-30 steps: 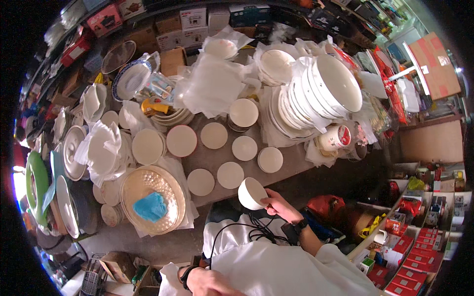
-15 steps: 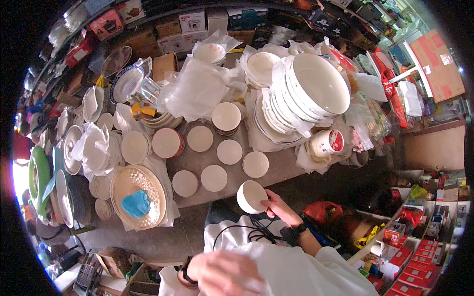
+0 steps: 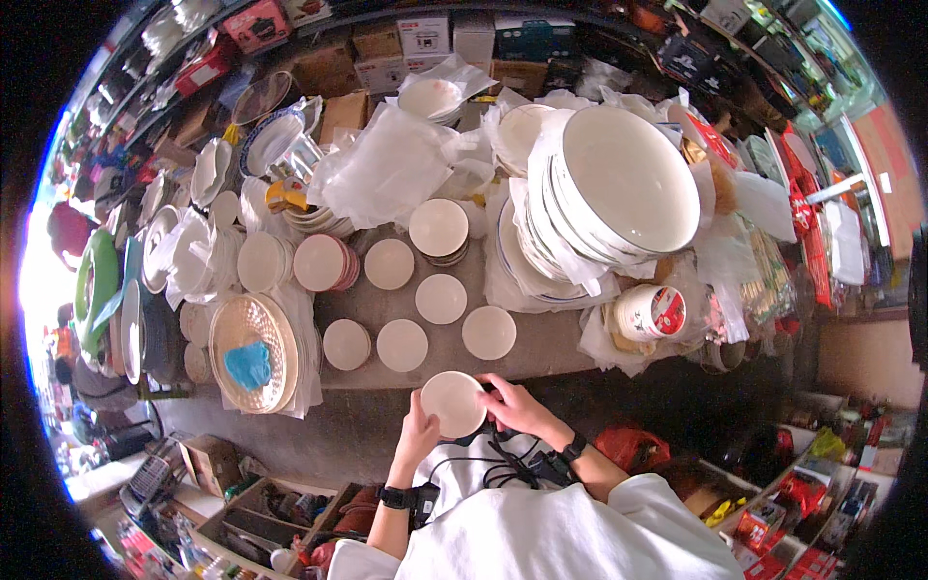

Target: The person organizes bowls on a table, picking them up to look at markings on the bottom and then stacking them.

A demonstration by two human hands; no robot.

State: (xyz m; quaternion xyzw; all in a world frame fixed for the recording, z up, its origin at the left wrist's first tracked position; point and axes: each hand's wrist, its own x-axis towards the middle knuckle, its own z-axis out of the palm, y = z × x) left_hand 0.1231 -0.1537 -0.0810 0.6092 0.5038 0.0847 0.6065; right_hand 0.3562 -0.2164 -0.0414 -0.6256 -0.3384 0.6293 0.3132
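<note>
A small white bowl [image 3: 452,405] is held between my two hands in front of my body, just off the table's near edge, its open side facing up. My left hand [image 3: 420,425] grips its left rim with the thumb over the edge. On the opposite side my right hand [image 3: 507,403] has the rim between thumb and fingers. Beyond the bowl, similar white bowls stand on the grey table, among them one bowl [image 3: 401,345], another bowl [image 3: 488,333] and a stack of bowls [image 3: 440,228]. A red-sided stack of bowls [image 3: 320,262] stands farther left.
A tall stack of large white bowls [image 3: 630,179] rises at the right, wrapped in paper sheets. Near the left end, a woven-look oval tray [image 3: 253,319] holds a blue cloth [image 3: 248,365]. A red and white cup [image 3: 650,312] lies at the right edge. Cartons [image 3: 425,37] line the back.
My left hand has come up from near my body and taken the bowl's left side. My right hand has brought the bowl slightly left and down, tipping its opening upward.
</note>
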